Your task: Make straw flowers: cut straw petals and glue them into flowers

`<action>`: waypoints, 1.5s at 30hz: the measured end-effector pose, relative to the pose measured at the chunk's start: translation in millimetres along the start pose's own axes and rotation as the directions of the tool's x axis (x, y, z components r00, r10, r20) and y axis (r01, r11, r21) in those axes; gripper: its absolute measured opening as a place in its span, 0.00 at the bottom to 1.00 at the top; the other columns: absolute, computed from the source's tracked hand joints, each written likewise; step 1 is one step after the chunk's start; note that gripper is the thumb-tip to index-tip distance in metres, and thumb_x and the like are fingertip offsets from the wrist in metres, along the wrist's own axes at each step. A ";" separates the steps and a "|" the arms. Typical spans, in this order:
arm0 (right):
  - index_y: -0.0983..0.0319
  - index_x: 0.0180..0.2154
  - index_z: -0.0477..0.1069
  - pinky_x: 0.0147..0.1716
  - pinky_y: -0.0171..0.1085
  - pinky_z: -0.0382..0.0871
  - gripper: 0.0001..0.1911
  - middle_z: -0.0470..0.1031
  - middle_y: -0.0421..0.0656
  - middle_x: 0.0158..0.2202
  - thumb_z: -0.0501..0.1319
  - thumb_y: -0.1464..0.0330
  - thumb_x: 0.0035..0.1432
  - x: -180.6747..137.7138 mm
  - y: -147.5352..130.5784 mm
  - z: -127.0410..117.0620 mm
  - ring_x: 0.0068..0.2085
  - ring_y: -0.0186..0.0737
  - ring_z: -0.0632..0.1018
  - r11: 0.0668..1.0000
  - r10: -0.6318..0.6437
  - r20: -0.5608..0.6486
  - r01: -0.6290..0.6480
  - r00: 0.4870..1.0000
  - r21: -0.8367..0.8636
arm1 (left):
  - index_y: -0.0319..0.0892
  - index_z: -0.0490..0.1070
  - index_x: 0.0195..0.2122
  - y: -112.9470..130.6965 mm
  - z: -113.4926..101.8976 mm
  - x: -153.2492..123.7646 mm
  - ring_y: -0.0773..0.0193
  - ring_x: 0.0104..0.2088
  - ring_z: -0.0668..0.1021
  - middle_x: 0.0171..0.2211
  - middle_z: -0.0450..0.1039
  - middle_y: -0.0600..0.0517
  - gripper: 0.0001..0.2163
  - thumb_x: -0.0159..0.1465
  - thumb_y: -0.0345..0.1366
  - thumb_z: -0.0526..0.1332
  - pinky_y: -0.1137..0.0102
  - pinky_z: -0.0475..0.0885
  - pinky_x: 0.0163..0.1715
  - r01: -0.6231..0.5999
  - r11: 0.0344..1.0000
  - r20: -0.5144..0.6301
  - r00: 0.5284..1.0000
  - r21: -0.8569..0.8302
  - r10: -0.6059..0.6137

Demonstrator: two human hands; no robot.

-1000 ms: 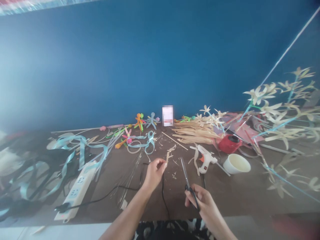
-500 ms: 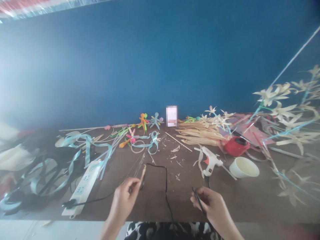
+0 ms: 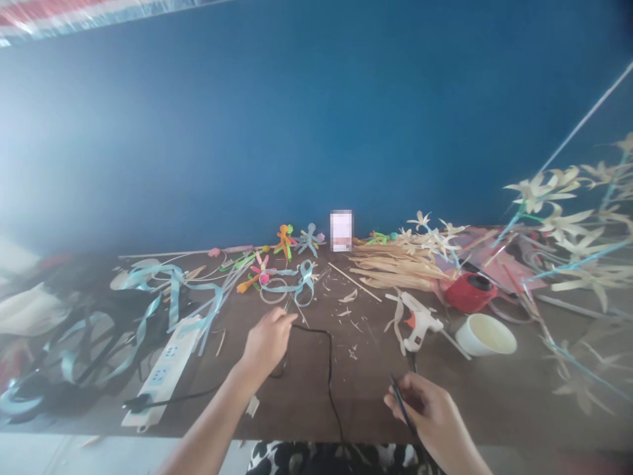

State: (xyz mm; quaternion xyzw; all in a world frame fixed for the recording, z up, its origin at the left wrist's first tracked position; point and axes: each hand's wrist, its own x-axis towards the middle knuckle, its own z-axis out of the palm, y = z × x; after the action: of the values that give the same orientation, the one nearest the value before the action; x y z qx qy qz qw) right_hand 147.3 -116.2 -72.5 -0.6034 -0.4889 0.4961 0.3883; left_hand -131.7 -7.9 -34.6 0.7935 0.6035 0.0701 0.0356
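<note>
Head view: the worktop [image 3: 363, 406] extends from its near edge, at the person's lap, to its far edge along the blue wall [image 3: 297, 119]. The left hand [image 3: 268, 338] is positioned left of centre, about midway between those edges, with the fingers bent and the fingertips brought close together. Thin wires [image 3: 288, 302] project just beyond these fingertips toward the blue ribbon loop [image 3: 307, 280]; owing to blur, whether the hand has hold of them cannot be told. A curled pale strip [image 3: 220, 343] lies left of this hand, beside the power strip [image 3: 169, 359], which slants toward the near left corner. The right hand [image 3: 430, 404] is located near the near edge, right of centre, with its fingers wrapped around dark scissors [image 3: 403, 401]; the scissors are seen nearly edge-on. A black cord [image 3: 330, 363] runs between the two hands to the near edge. Beyond the right hand are the white glue gun [image 3: 420, 323] and, to its right, the white cup [image 3: 466, 338]. The red object [image 3: 467, 293] is situated behind the cup. Pale strips [image 3: 395, 264] are stacked toward the far edge, right of centre; pale flowers [image 3: 537, 191] rise at the right end.
</note>
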 end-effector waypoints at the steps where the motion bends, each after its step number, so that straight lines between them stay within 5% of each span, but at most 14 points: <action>1: 0.62 0.19 0.57 0.20 0.30 0.56 0.14 0.62 0.36 0.16 0.62 0.63 0.42 -1.6 0.4 -0.2 0.20 0.31 0.64 1.000 -0.005 0.008 0.005 1.000 -0.014 | 0.52 0.66 0.44 7.6 4.6 11.4 0.63 0.39 0.70 0.38 0.66 0.51 0.15 0.59 0.30 0.48 0.73 0.64 0.31 -0.020 1.000 0.044 0.999 0.014 0.020; 8: 0.61 0.21 0.56 0.21 0.29 0.57 0.14 0.62 0.36 0.18 0.60 0.62 0.44 -11.5 14.4 -16.0 0.21 0.32 0.64 0.999 0.022 -0.021 -0.023 1.000 -0.049 | 0.44 0.69 0.32 9.4 19.2 55.2 0.61 0.35 0.70 0.34 0.65 0.47 0.11 0.56 0.25 0.50 0.69 0.64 0.32 -0.131 0.990 0.195 0.974 0.049 0.119; 14: 0.62 0.19 0.57 0.19 0.27 0.57 0.14 0.61 0.35 0.17 0.62 0.63 0.41 -13.1 5.9 -23.9 0.20 0.30 0.63 0.997 0.027 -0.094 -0.033 0.995 -0.064 | 0.41 0.65 0.29 15.0 9.9 55.0 0.65 0.32 0.70 0.31 0.66 0.49 0.05 0.57 0.32 0.51 0.71 0.63 0.31 -0.044 0.918 0.034 0.998 -0.394 0.062; 16: 0.62 0.19 0.59 0.19 0.27 0.57 0.14 0.62 0.36 0.17 0.63 0.63 0.40 -12.8 -0.4 -24.8 0.20 0.30 0.64 0.998 0.029 -0.116 -0.036 0.993 -0.054 | 0.41 0.63 0.30 24.1 6.5 51.6 0.69 0.26 0.69 0.29 0.67 0.51 0.05 0.58 0.34 0.50 0.73 0.62 0.26 0.033 0.726 0.029 0.999 -0.686 -0.018; 18: 0.63 0.19 0.62 0.20 0.28 0.59 0.14 0.65 0.37 0.17 0.63 0.61 0.39 -12.1 -6.6 -24.1 0.21 0.32 0.66 0.999 0.046 -0.123 -0.048 0.991 -0.009 | 0.41 0.61 0.33 35.7 4.0 46.9 0.72 0.20 0.66 0.27 0.67 0.53 0.06 0.58 0.36 0.50 0.76 0.58 0.18 0.183 0.394 0.171 0.983 -0.901 -0.064; 20: 0.63 0.20 0.64 0.21 0.29 0.61 0.14 0.67 0.39 0.17 0.62 0.59 0.39 -11.0 -12.6 -20.9 0.21 0.33 0.68 0.996 0.070 -0.116 -0.064 0.991 0.060 | 0.41 0.61 0.37 47.9 2.5 41.8 0.75 0.18 0.64 0.28 0.68 0.52 0.09 0.56 0.36 0.54 0.78 0.54 0.15 0.321 0.088 0.321 0.947 -0.943 -0.021; 23: 0.64 0.21 0.67 0.22 0.30 0.62 0.15 0.69 0.41 0.16 0.62 0.58 0.39 -7.8 -20.7 -12.2 0.21 0.34 0.69 0.986 0.096 -0.059 -0.087 0.994 0.141 | 0.39 0.63 0.40 62.6 1.5 35.5 0.76 0.19 0.64 0.31 0.70 0.49 0.13 0.53 0.34 0.57 0.80 0.52 0.15 0.407 -0.097 0.404 0.913 -0.908 0.050; 31: 0.66 0.23 0.67 0.22 0.30 0.58 0.18 0.71 0.42 0.18 0.60 0.56 0.43 7.5 -19.9 15.5 0.21 0.34 0.69 0.979 0.096 0.124 -0.116 0.988 0.170 | 0.36 0.67 0.37 73.3 5.2 28.9 0.76 0.19 0.67 0.33 0.73 0.45 0.13 0.49 0.34 0.61 0.79 0.56 0.16 0.424 -0.056 0.423 0.906 -0.904 0.022; 36: 0.65 0.22 0.66 0.22 0.30 0.56 0.17 0.69 0.40 0.17 0.60 0.56 0.44 18.9 -23.8 28.1 0.21 0.31 0.67 0.966 0.047 0.119 -0.075 0.992 0.246 | 0.35 0.67 0.35 74.4 9.3 25.6 0.74 0.19 0.68 0.26 0.72 0.48 0.14 0.47 0.34 0.63 0.79 0.57 0.16 0.393 -0.044 0.395 0.917 -0.918 -0.046; 45: 0.66 0.23 0.66 0.16 0.27 0.50 0.17 0.67 0.38 0.18 0.61 0.57 0.43 41.7 -42.8 56.1 0.18 0.26 0.61 0.932 -0.005 0.175 -0.059 0.985 0.359 | 0.38 0.68 0.34 62.5 10.1 17.5 0.79 0.17 0.65 0.21 0.66 0.57 0.11 0.49 0.32 0.63 0.82 0.59 0.16 0.377 -0.225 0.406 0.908 -0.899 -0.101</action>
State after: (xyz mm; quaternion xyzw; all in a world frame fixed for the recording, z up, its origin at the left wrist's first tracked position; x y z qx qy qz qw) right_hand 84.9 -67.0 -52.4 -0.4829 -0.4123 0.6336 0.4420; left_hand -66.0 -7.6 -34.6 0.3511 0.4690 0.4217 0.6921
